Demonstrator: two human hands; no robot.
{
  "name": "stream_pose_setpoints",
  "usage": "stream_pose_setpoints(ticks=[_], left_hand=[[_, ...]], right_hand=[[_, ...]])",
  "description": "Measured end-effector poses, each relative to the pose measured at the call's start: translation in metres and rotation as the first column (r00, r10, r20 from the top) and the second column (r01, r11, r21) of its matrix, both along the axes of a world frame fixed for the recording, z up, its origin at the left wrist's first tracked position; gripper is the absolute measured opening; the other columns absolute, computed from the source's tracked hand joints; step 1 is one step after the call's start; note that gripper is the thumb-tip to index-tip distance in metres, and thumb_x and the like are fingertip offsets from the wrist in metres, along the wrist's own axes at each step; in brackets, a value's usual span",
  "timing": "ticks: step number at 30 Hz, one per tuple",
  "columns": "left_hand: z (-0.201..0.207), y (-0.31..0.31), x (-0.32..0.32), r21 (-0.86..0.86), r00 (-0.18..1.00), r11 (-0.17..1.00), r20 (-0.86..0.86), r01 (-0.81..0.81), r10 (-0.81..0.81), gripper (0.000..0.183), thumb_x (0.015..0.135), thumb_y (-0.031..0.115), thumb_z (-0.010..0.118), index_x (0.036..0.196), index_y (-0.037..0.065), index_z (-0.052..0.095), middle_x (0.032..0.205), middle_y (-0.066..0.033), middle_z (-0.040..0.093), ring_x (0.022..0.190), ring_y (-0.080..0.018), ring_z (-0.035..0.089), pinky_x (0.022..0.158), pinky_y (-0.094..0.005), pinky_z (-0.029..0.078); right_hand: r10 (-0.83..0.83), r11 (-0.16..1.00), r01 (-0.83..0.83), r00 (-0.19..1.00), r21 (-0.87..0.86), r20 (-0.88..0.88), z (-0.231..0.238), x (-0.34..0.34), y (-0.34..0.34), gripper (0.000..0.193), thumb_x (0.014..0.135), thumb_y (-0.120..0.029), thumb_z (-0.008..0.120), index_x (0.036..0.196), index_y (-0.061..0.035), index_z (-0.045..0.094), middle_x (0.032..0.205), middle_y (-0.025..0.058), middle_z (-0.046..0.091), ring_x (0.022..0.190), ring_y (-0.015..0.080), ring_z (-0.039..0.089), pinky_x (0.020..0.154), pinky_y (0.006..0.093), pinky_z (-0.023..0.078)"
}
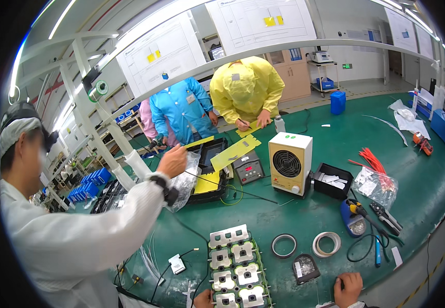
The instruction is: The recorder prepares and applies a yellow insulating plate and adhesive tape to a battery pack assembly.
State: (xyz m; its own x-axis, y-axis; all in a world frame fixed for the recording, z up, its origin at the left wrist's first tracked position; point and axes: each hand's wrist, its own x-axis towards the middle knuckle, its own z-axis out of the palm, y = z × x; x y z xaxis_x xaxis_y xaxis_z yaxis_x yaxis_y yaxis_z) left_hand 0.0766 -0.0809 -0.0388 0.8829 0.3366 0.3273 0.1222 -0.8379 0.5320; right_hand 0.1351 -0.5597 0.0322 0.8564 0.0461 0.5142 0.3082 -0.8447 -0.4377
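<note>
A battery pack [238, 269] of cells under metal connector plates lies on the green table at the lower middle. Against its lower left edge is my left hand [203, 299], mostly cut off by the picture's border, so its fingers cannot be made out. My right hand [349, 290] rests on the table at the lower right with curled fingers; a small dark bit shows at them, too hidden to name. Nearest to it lies a black tray-like piece [305, 269] with a clear middle. Two tape rolls, one dark-rimmed [284, 246] and one cream [326, 245], lie beyond.
A co-worker's hand [172, 161] reaches in from the left. Another person in yellow [243, 92] bends over yellow sheets [235, 152]. An ionizing fan [290, 164], black box [332, 180], soldering iron stand [353, 220], wire stripper [385, 217] and red wires [373, 163] occupy the table.
</note>
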Motion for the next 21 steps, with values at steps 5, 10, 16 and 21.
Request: stream_pose_setpoints(ticks=[5, 10, 16, 21], left_hand=[[0.027, -0.034, -0.060, -0.118, 0.989, 0.982, 0.008, -0.148, 0.150, 0.026, 0.090, 0.024, 0.059, 0.103, 0.004, 0.068, 0.078, -0.0203, 0.065, 0.072, -0.0361, 0.064, 0.063, -0.0432, 0.047], [0.032, -0.035, -0.056, -0.057, 0.989, 0.987, -0.021, -0.150, 0.149, 0.028, 0.088, 0.023, 0.060, 0.108, 0.005, 0.068, 0.077, -0.0194, 0.066, 0.069, -0.0350, 0.065, 0.062, -0.0426, 0.048], [0.027, -0.033, -0.056, -0.064, 0.985, 0.984, -0.058, -0.167, 0.163, 0.029, 0.089, 0.023, 0.059, 0.110, 0.005, 0.067, 0.076, -0.0199, 0.065, 0.069, -0.0363, 0.064, 0.062, -0.0431, 0.047], [-0.025, -0.010, -0.064, -0.160, 0.983, 0.971, 0.003, -0.179, 0.182, 0.031, 0.091, 0.026, 0.057, 0.110, 0.004, 0.067, 0.079, -0.0206, 0.066, 0.072, -0.0381, 0.064, 0.063, -0.0432, 0.048]], right_hand=[[0.027, 1.000, -0.027, 0.999, -0.011, 0.027, 0.003, 0.004, 0.008, 0.010, 0.084, -0.008, 0.064, 0.092, -0.0034, 0.065, 0.090, 0.0148, 0.065, 0.083, 0.0369, 0.059, 0.078, 0.0469, 0.046], [0.033, 0.999, -0.033, 0.999, 0.012, 0.030, 0.009, 0.006, 0.011, 0.009, 0.084, -0.008, 0.064, 0.091, -0.0029, 0.065, 0.089, 0.0158, 0.064, 0.081, 0.0376, 0.058, 0.074, 0.0465, 0.046], [0.023, 1.000, -0.023, 0.999, 0.003, 0.028, 0.008, 0.005, 0.010, 0.008, 0.083, -0.007, 0.065, 0.091, -0.0033, 0.065, 0.088, 0.0157, 0.064, 0.080, 0.0376, 0.058, 0.075, 0.0467, 0.046], [0.031, 0.999, -0.031, 0.999, -0.012, 0.032, 0.006, 0.006, 0.010, 0.009, 0.083, -0.007, 0.065, 0.091, -0.0028, 0.066, 0.088, 0.0162, 0.064, 0.081, 0.0378, 0.058, 0.075, 0.0467, 0.047]])
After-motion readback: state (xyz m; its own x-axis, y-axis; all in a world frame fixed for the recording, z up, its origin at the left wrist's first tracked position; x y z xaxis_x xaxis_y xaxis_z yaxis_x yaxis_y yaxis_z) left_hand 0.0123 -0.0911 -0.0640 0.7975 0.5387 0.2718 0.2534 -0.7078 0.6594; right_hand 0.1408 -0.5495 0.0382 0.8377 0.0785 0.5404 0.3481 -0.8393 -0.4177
